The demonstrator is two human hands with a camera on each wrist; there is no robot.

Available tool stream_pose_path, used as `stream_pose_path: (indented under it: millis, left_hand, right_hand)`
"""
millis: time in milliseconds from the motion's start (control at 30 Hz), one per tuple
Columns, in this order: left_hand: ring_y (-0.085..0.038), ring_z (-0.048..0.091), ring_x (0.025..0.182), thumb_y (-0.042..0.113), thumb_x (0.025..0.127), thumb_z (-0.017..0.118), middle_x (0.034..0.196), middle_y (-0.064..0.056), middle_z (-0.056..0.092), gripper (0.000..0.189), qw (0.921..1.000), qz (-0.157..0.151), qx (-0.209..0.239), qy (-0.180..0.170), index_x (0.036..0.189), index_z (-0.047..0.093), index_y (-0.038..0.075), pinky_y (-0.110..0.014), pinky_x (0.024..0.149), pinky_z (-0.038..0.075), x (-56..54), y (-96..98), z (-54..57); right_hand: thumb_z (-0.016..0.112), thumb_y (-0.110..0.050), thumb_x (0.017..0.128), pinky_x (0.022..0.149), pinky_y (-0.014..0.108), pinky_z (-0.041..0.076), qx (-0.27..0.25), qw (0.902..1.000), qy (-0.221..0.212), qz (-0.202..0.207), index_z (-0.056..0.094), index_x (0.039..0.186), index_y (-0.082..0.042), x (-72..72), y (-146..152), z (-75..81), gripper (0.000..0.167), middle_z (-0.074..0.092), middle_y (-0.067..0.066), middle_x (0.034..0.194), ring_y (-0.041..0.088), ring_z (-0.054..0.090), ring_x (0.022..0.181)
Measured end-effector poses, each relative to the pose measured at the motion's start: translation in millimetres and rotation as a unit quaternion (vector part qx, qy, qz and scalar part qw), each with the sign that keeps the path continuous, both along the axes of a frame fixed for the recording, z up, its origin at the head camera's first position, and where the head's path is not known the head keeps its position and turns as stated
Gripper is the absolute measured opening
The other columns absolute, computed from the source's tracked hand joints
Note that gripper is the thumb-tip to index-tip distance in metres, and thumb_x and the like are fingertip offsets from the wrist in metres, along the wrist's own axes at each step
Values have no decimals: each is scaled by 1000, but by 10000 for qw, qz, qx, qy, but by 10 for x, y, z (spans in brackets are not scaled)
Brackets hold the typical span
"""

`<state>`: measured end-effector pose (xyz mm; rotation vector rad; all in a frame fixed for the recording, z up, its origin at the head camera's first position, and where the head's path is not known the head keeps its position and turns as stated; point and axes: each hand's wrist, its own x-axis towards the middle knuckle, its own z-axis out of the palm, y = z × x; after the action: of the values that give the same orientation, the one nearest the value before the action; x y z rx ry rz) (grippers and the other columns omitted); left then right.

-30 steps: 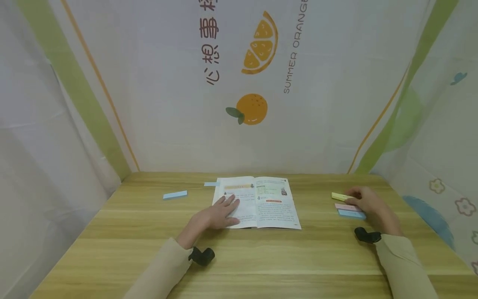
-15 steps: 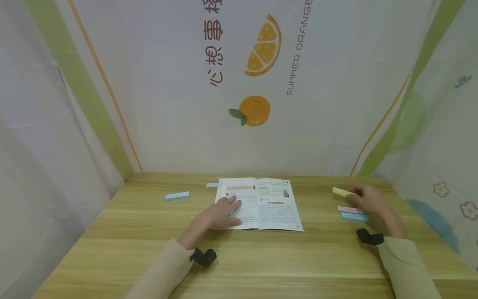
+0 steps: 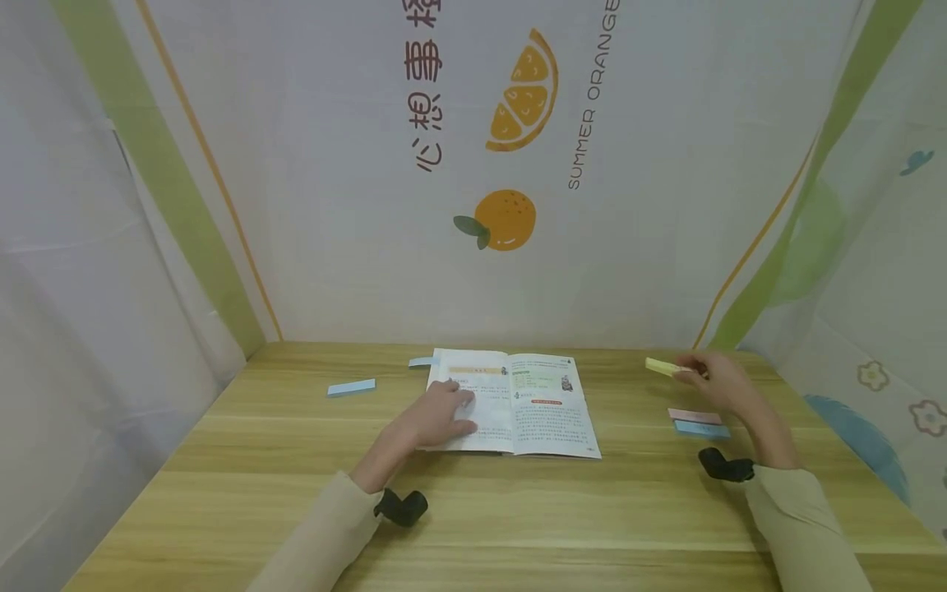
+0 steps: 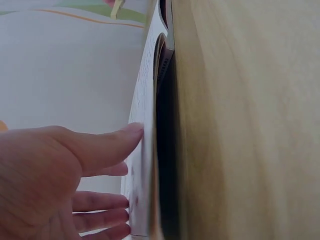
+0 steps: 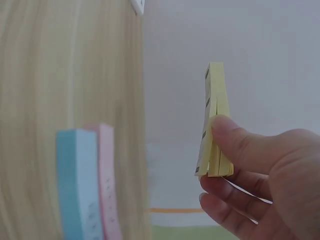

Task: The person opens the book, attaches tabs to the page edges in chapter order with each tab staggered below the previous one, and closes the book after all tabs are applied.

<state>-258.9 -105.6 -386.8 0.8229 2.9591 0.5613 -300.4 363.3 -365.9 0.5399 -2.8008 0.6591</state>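
An open book (image 3: 547, 415) lies on the table, with a light-blue sticky tab (image 3: 422, 362) jutting from its left edge. My left hand (image 3: 436, 415) rests on the left page; in the left wrist view, thumb and fingertips touch the paper, and a dark gap shows beneath the page edge. Between the thumb and fingers of my right hand (image 3: 728, 386) is a pad of yellow sticky notes (image 5: 216, 110), pinched and raised above the table. Its sheets are slightly parted near the thumb. Pink sticky notes (image 3: 694, 416) and a blue sticky note pad (image 3: 701, 429) lie below that hand.
Another light-blue sticky note pad (image 3: 351, 386) lies left of the book. The wooden table (image 3: 518, 526) ends at a white curtain (image 3: 355, 271) with orange prints. Curtains also hang at both sides.
My right hand has lifted the yellow sticky notes off the table and shifted them slightly left. My left hand has moved slightly on the page, whose left side now sits a little higher.
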Motion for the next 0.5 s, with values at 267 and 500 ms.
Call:
stream_pose_path:
  millis: [267, 500]
  left_hand:
    - [-43, 50, 123, 16, 97, 68, 132, -26, 57, 41, 9985, 87, 305, 455, 130, 62, -7, -51, 106, 42, -17, 26, 51]
    - [-43, 53, 118, 8, 96, 67, 125, -25, 61, 32, 9940, -32, 785, 762, 122, 65, -9, -52, 103, 44, 0, 34, 77]
  right_hand:
    - [67, -10, 98, 80, 54, 54, 94, 9992, 254, 283, 65, 116, 13, 42, -176, 183, 29, 66, 28, 108, 42, 63, 95]
    - [67, -11, 98, 82, 54, 54, 233, 9990, 245, 282, 66, 117, 10, 92, -311, 272, 28, 65, 25, 110, 39, 60, 98]
